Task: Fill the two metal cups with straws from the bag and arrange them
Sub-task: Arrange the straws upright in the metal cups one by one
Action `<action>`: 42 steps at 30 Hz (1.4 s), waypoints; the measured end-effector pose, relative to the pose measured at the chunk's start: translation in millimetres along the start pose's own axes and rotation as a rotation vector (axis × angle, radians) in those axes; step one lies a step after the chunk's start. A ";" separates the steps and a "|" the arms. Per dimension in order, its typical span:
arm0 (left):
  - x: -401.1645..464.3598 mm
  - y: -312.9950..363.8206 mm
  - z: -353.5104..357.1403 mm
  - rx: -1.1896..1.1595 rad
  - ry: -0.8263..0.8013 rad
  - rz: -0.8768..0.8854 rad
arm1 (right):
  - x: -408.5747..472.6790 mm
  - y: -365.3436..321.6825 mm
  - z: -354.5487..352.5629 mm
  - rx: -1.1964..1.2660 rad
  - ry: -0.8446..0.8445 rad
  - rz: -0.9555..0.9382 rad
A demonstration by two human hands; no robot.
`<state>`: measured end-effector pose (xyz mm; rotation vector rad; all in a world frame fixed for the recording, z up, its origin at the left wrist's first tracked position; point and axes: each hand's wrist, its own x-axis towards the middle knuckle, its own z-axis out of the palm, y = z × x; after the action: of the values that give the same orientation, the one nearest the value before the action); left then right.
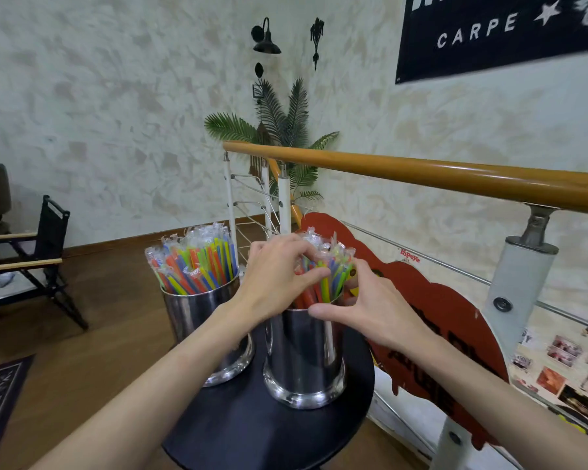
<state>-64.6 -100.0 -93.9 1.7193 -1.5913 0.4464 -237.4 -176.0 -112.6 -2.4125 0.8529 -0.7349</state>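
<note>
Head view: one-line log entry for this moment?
left hand: grips straws | right hand: cups same bunch | right cup: full | left cup: full

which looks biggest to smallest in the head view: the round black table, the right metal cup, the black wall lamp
1. round black table
2. right metal cup
3. black wall lamp

The lamp hangs far off on the wall, so its small look partly comes from distance.
</note>
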 end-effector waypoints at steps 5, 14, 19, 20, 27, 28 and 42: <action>1.4 -1.3 -2.7 -0.070 -0.023 -0.045 | 8.9 1.0 -11.7 0.017 -0.050 -0.039; 2.3 -4.6 -4.7 -0.208 -0.050 -0.095 | 19.3 18.2 0.4 0.226 -0.209 -0.086; -2.1 -13.3 -3.9 -0.244 -0.044 -0.070 | 17.6 19.2 1.7 0.206 -0.166 -0.091; -3.8 -13.4 -5.4 -0.235 -0.047 -0.049 | 18.1 19.1 1.9 0.197 -0.161 -0.087; -11.2 -12.6 -13.3 -0.108 -0.114 0.101 | 20.8 18.1 7.8 0.174 -0.099 -0.078; -12.5 -11.8 -13.4 -0.090 -0.127 0.111 | 21.2 16.9 9.8 0.178 -0.087 -0.079; -7.0 -17.9 -0.8 -0.186 -0.084 0.001 | 14.6 15.1 14.7 -0.040 0.073 -0.066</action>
<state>-48.4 -95.3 -103.2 1.6144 -1.6393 0.2213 -224.9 -192.7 -127.7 -2.4731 0.8266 -0.8434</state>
